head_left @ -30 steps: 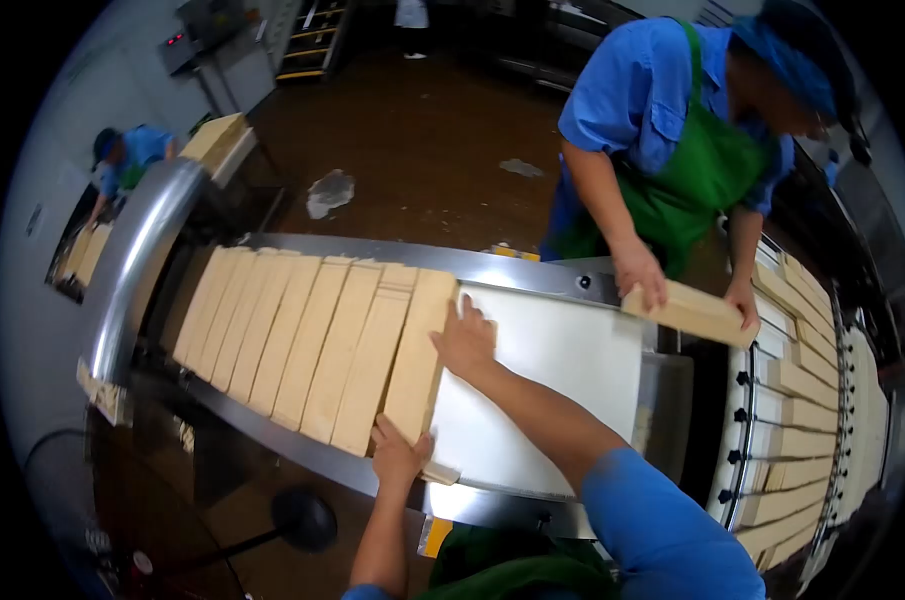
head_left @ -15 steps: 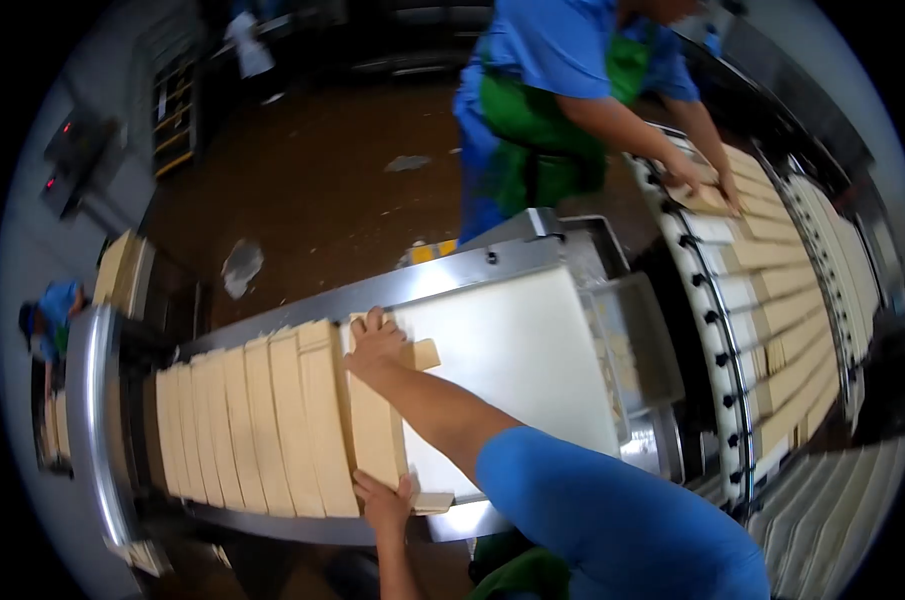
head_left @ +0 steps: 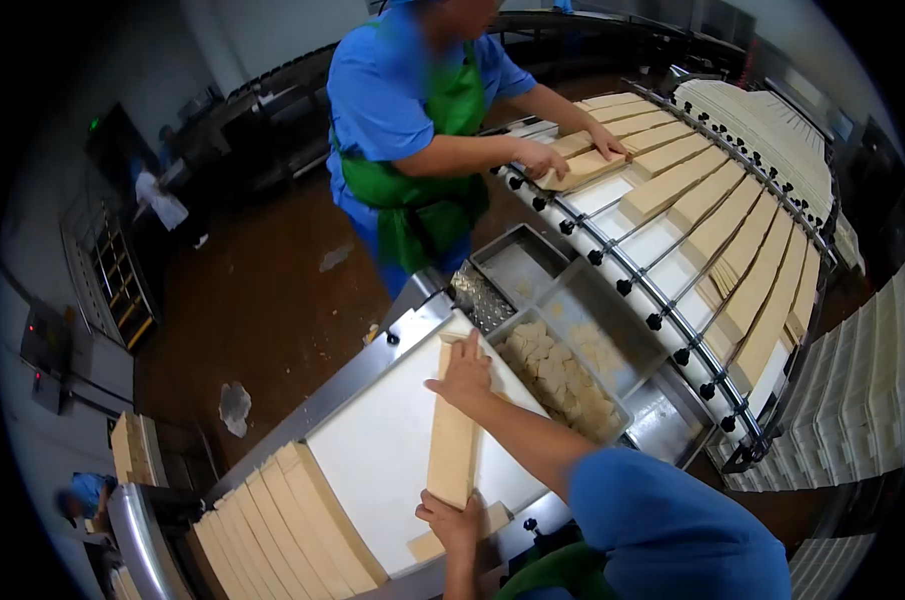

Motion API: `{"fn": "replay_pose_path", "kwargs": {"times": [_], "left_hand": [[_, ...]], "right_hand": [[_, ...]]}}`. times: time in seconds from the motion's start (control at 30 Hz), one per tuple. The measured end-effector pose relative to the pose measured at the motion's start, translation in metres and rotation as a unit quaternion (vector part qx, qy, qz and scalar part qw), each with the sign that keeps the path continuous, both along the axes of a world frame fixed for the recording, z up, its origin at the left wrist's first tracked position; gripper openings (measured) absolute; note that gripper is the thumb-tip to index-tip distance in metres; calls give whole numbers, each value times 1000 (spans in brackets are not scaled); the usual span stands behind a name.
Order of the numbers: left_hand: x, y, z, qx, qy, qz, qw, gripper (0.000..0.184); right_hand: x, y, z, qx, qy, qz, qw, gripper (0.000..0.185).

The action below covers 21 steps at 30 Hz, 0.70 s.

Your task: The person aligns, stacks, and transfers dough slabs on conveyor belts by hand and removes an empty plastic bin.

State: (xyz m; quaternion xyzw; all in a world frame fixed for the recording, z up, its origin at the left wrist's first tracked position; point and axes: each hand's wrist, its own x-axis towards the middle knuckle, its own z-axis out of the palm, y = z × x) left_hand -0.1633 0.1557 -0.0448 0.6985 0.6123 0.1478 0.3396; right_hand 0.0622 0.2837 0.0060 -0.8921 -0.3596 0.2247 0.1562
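A long, pale beige strip (head_left: 454, 440), like a block of stacked thin dough sheets, is held lengthwise over the white belt surface (head_left: 372, 440). My right hand (head_left: 464, 372) grips its far end, fingers over the top. At the near end my left hand (head_left: 454, 522) is wrapped round the bottom corner. Beside and partly behind that hand lies a loose beige piece (head_left: 427, 546) on the belt. To the left, a row of similar beige strips (head_left: 282, 520) lies side by side. Whether the held strip touches the belt I cannot tell.
Across from me a co-worker (head_left: 397, 130) in a green apron handles a beige strip (head_left: 582, 170) on a conveyor (head_left: 612, 245) carrying several more. Metal trays, one with thin beige pieces (head_left: 562, 375), sit between the surfaces. Ridged white trays (head_left: 822, 400) are stacked at right.
Both my hands have carried the beige strip away from the row, rightward along the belt, leaving a gap of white surface. The view has turned to the right.
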Motion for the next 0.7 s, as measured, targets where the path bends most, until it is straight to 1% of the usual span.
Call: {"fn": "replay_pose_path", "kwargs": {"times": [0.03,0.07,0.1,0.17,0.2,0.27,0.3,0.33,0.37,0.4,0.47,0.5,0.57,0.6,0.67,0.7], "left_hand": [[11,-1,2,33,5,-9,999,88],[24,0,5,41,-10,-12,999,82],[38,1,8,52,-11,-16,998,82],[62,-3,16,106,-29,2,994,74],[76,-6,24,111,-28,-1,993,74],[110,-9,46,126,-75,-2,989,73],[126,-10,53,129,-75,-3,989,73],[144,-11,60,153,-86,-31,984,74],[160,-12,65,175,-95,-58,978,75],[177,-12,70,176,-93,-54,979,75],[212,-9,82,185,-139,-119,965,82],[231,-7,91,189,-136,-116,965,82],[266,-6,107,211,-201,-155,944,80],[279,-2,113,215,-196,-155,944,80],[308,10,121,261,-188,-246,914,80],[321,18,122,264,-184,-247,914,80]], "right_hand": [[13,-8,-1,5,7,-9,1000,96],[26,-16,-12,47,-29,-45,997,94],[42,-25,-5,58,-30,-49,997,94],[68,-53,17,132,56,-165,976,85],[83,-69,29,137,57,-168,974,85],[117,-102,49,237,92,-235,938,82],[135,-118,52,275,61,-250,926,81],[156,-131,54,314,27,-259,913,80],[179,-142,56,331,4,-269,905,79],[201,-153,57,346,-18,-280,895,79],[244,-170,65,338,-27,-311,888,77],[265,-174,66,341,-23,-308,888,77],[303,-182,67,342,-26,-347,873,74],[319,-186,69,344,-20,-347,872,74],[354,-192,76,246,-22,-370,895,67],[375,-196,74,249,-17,-371,895,67]]}}
